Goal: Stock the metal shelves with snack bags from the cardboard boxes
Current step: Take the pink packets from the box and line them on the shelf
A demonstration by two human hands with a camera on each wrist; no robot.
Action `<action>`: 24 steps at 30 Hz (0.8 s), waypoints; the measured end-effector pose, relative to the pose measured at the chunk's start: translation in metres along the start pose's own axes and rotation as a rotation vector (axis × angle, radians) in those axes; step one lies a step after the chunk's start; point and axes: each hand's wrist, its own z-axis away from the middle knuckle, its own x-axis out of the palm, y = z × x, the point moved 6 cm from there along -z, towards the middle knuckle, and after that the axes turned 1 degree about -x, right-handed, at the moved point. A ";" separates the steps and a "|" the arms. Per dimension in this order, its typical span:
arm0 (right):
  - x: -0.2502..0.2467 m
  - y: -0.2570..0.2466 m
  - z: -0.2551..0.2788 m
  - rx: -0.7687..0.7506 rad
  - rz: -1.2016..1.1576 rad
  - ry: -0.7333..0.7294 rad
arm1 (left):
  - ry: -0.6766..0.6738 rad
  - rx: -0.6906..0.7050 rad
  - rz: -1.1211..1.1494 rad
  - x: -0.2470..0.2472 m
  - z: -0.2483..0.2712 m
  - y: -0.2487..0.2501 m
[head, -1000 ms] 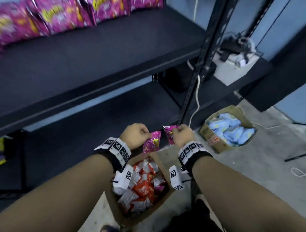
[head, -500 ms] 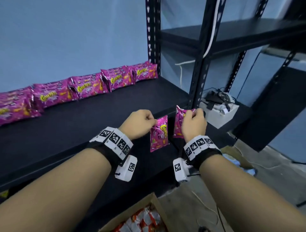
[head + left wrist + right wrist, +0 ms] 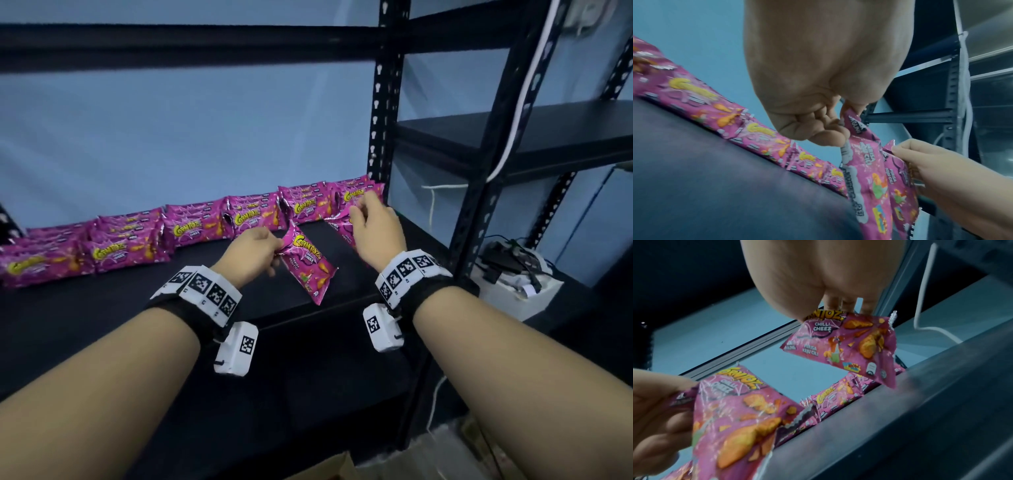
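A pale blue wall (image 3: 171, 137) stood behind everything. A white cable (image 3: 513, 126) ran down the right side (looping lower), and a white box (image 3: 517, 294) carried tangled black cords (image 3: 503, 260) low at right.

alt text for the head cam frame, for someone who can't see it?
Seen from above, a person's left hand and right hand each pinch a pink snack bag, the left bag and the right bag, over a black metal shelf. A row of matching pink bags lines the shelf's back edge against a blue wall.
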 end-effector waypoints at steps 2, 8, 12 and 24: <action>0.019 -0.006 -0.003 -0.008 0.042 -0.101 | 0.024 -0.087 0.015 -0.017 0.001 -0.021; 0.075 -0.017 -0.003 -0.080 0.182 -0.311 | 0.118 -0.265 -0.100 -0.060 0.018 -0.066; 0.101 -0.016 0.002 -0.115 0.261 -0.380 | 0.138 -0.325 -0.200 -0.078 0.029 -0.083; 0.131 -0.008 0.010 -0.188 0.538 -0.478 | 0.357 -0.049 -0.546 -0.072 0.028 -0.053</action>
